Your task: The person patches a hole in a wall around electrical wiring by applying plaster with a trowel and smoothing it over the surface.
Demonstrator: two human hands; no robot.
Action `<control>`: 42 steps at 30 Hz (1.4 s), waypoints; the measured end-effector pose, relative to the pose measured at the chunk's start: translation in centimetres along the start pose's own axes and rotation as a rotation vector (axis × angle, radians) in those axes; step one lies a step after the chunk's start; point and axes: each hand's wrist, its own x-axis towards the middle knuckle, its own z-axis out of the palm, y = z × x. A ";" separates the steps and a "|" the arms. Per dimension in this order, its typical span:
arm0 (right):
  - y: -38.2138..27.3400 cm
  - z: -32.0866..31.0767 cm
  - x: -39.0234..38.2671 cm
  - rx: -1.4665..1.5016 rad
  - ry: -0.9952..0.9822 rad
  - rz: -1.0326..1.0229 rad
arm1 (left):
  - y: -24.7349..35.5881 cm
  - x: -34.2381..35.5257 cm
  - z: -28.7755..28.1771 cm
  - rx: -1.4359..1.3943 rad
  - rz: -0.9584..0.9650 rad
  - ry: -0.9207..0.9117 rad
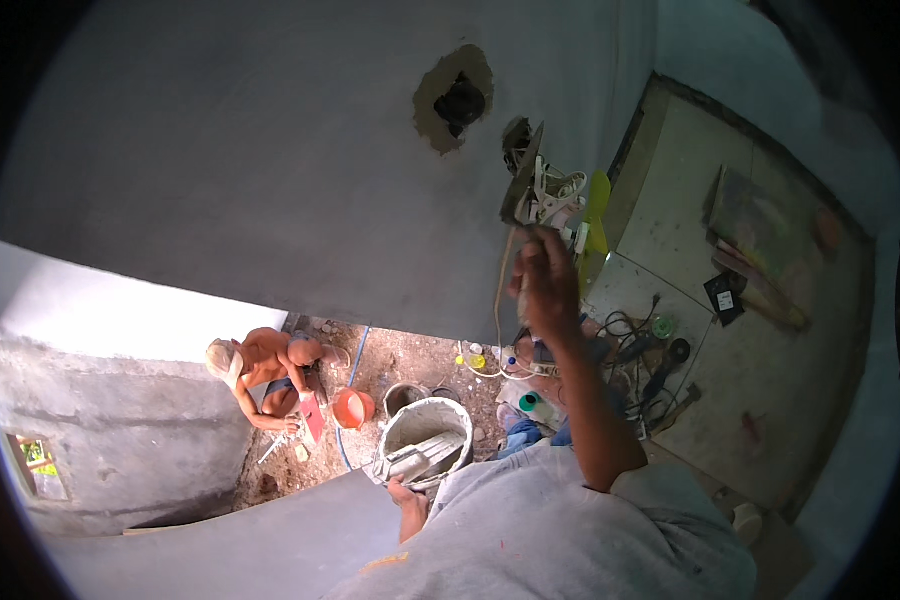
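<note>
My right hand [540, 270] is closed around a trowel [522, 180], its blade raised beside a ragged hole [516, 140] in the grey wall [270, 160]. A second hole [460, 100] ringed with darker filler is to the upper left. Beside the blade are white cords and a fan with green blades [596, 210]; how they are supported is unclear. Lower down, my left hand [410, 505] grips the rim of a white bucket [422, 432] smeared with grey material, with pale, long tools lying inside.
A person [270, 365] squats below near an orange bucket [353, 408], a blue hose [345, 440] and rubble ground [370, 360]. On the tiled surface [740, 420] at right lie tangled cables [640, 330], a dark power tool [670, 360] and boards [750, 260]. A green bottle [535, 405] is near my legs.
</note>
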 end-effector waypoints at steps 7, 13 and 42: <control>-1.2 -14.3 -3.6 -0.117 -0.582 0.351 | -0.8 -0.5 2.6 0.018 0.252 0.216; 3.0 -13.7 -8.7 -0.231 -0.665 0.470 | -1.0 1.2 -1.4 0.056 0.599 0.202; 8.1 8.7 -21.6 -1.648 -1.465 -0.422 | 14.0 -11.7 11.3 0.288 0.591 -0.427</control>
